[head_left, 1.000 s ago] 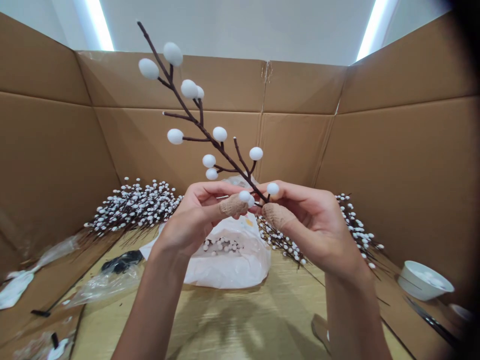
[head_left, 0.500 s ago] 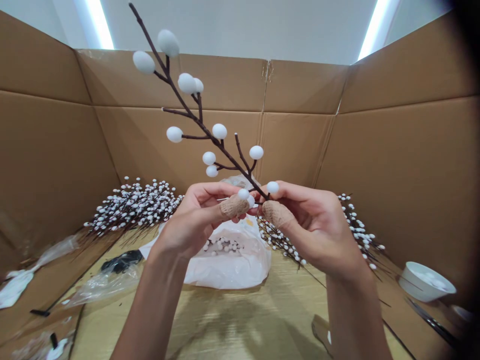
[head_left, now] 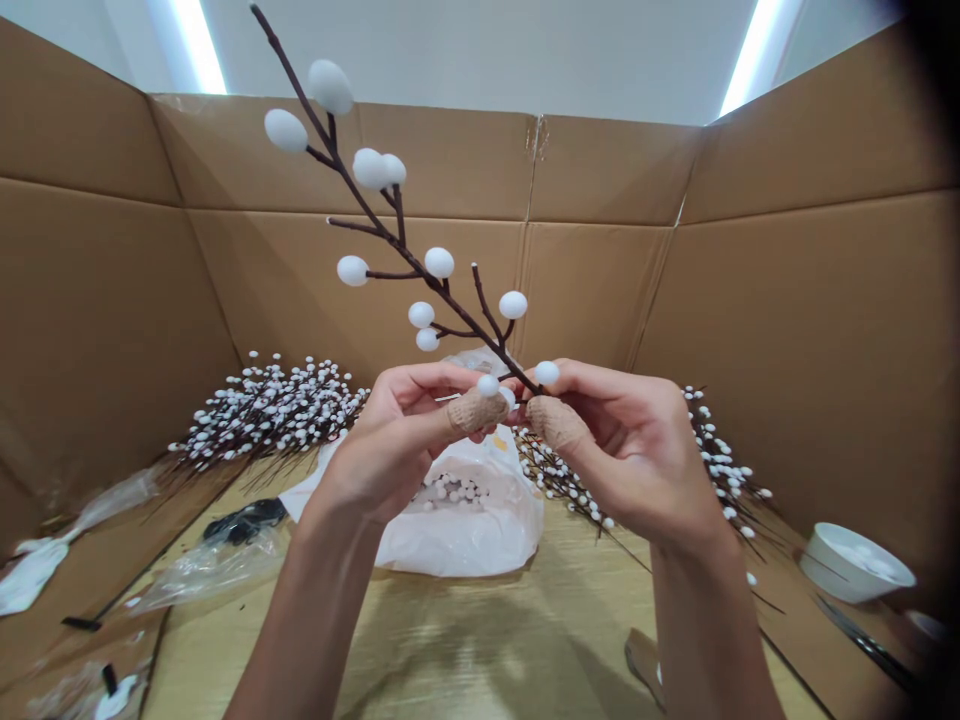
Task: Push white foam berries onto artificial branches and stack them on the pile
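Observation:
A dark brown artificial berry branch [head_left: 420, 268] with white oval berries slants up to the left, its lower end between my two hands. My right hand [head_left: 630, 440] pinches the stem near that end, thumb in front. My left hand [head_left: 405, 430] is closed at a short side twig, its thumb and fingers around a white berry [head_left: 507, 398]. Both thumbs wear beige fabric covers. A few of the branch's twig tips are bare, without berries. The fingertips partly hide the lower stem.
A white plastic bag [head_left: 465, 540] holding loose white berries lies behind my hands. Piles of berry branches lie at left [head_left: 270, 410] and right [head_left: 712, 450]. A white bowl [head_left: 855, 565] and scissors [head_left: 862, 640] are at far right. Clear plastic [head_left: 210, 575] lies at left. Cardboard walls [head_left: 420, 160] surround the table.
The upper part of the branch has shifted very slightly. My left thumb has moved a little to the right, covering more of the lower berry. Both hands keep their hold.

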`<state>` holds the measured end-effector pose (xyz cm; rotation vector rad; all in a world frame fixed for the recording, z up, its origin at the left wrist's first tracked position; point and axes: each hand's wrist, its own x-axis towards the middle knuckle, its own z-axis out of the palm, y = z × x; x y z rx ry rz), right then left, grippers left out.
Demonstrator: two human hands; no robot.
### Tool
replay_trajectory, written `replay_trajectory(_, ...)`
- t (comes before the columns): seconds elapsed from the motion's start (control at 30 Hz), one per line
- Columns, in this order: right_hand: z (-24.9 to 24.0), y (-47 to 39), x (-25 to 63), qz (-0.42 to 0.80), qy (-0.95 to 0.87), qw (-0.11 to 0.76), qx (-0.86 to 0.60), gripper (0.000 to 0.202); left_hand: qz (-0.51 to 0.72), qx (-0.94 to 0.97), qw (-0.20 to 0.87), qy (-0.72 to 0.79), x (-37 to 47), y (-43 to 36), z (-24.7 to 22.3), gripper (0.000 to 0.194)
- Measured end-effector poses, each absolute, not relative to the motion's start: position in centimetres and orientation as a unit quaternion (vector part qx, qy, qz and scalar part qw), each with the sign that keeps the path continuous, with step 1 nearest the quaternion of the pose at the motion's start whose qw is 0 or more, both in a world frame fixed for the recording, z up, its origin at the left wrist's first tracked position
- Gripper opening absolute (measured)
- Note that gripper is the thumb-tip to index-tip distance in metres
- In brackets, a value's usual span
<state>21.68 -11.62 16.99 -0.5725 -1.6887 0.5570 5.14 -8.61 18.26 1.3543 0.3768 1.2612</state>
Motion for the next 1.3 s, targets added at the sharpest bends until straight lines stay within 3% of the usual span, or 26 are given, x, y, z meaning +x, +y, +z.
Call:
replay_trajectory(0.53, 16.8, -10.5, 21.5, 0.214, -0.75, 0.576, -0.246, 0.019, 0.538, 0.609, 0.557, 0.171, 5.4, -7.6, 17.8, 0.009)
replay_trajectory(0.87, 16.6, -10.1, 21.5, 0.213, -0.752, 0.572, -0.249, 0.018, 0.537, 0.607, 0.542, 0.222, 5.2, -7.6, 17.7, 0.018)
replay_trajectory(1.3, 16.5, -10.1, 21.3, 0.208, -0.751, 0.568, -0.266, 0.017, 0.54, 0.615, 0.528, 0.224, 5.0, -7.8, 17.7, 0.013)
